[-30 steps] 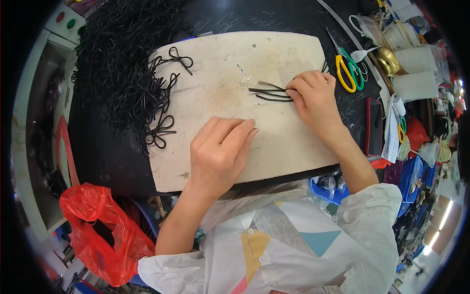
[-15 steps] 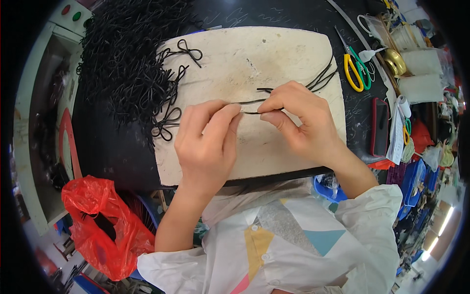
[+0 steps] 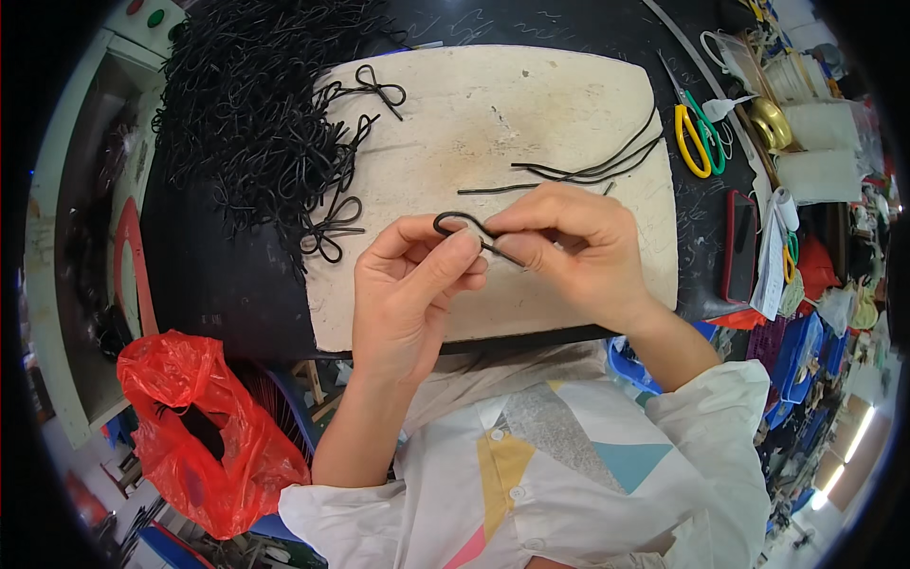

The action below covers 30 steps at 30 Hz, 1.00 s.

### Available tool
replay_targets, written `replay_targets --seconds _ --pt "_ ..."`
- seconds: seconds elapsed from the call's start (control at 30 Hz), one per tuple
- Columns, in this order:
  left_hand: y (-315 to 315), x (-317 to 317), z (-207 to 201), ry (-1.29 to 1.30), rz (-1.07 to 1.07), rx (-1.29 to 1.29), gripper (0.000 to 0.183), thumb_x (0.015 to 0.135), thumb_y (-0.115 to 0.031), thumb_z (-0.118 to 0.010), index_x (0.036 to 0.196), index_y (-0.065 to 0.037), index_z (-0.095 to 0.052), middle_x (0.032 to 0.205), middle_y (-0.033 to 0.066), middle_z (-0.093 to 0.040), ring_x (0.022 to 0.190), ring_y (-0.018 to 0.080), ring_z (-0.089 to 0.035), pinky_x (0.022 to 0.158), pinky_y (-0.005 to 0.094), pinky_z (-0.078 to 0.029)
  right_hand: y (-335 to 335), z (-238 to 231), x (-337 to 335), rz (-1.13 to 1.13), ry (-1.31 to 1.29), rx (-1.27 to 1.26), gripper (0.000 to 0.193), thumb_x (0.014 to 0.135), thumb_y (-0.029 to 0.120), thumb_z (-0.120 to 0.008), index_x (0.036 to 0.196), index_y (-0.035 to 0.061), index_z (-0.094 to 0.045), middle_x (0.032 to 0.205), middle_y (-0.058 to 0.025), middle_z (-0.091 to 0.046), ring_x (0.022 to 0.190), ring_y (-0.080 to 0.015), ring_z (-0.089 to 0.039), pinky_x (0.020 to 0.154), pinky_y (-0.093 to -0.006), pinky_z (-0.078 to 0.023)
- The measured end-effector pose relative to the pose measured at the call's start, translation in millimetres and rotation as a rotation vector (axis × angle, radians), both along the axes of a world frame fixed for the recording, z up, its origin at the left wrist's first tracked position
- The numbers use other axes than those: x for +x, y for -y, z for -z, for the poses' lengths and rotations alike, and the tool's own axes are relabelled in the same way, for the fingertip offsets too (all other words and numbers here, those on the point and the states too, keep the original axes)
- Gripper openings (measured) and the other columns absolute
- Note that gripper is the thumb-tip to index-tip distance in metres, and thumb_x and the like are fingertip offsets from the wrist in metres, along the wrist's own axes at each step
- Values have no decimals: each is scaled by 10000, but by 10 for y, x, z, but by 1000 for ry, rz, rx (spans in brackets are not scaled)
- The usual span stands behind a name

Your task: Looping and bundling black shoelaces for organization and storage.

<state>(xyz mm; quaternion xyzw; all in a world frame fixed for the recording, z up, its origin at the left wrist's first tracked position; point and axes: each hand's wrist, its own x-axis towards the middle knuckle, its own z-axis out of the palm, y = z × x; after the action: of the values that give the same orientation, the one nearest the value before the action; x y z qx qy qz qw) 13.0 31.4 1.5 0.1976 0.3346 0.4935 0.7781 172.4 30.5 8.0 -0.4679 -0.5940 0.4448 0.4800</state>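
Observation:
A short black cord is bent into a small loop between my two hands, over the pale board. My left hand pinches the lower side of the loop between thumb and fingers. My right hand grips the cord where its strands cross, and one end sticks out below. Just beyond the right hand, several straight black cords lie on the board. Tied black bows rest at the board's left edge, next to a large tangled heap of knotted cords.
Scissors with yellow handles and a green-handled pair lie right of the board on the black tabletop. A red-edged phone is nearer me. At lower left hangs a red plastic bag. Cluttered shelves stand far right.
The cord, held fairly straight before, is now curved into a loop. My left hand has turned, bringing its thumb uppermost, and both hands have shifted slightly nearer to me.

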Motion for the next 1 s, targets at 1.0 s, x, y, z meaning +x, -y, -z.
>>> replay_targets --seconds 1.0 --pt "148 -109 -7 -393 80 318 169 737 83 -594 905 74 -610 777 147 -627 659 173 -619 604 253 -515 94 -207 123 -132 169 -66 76 776 48 -577 778 -11 -625 610 -63 -563 487 -64 -448 430 -208 -333"
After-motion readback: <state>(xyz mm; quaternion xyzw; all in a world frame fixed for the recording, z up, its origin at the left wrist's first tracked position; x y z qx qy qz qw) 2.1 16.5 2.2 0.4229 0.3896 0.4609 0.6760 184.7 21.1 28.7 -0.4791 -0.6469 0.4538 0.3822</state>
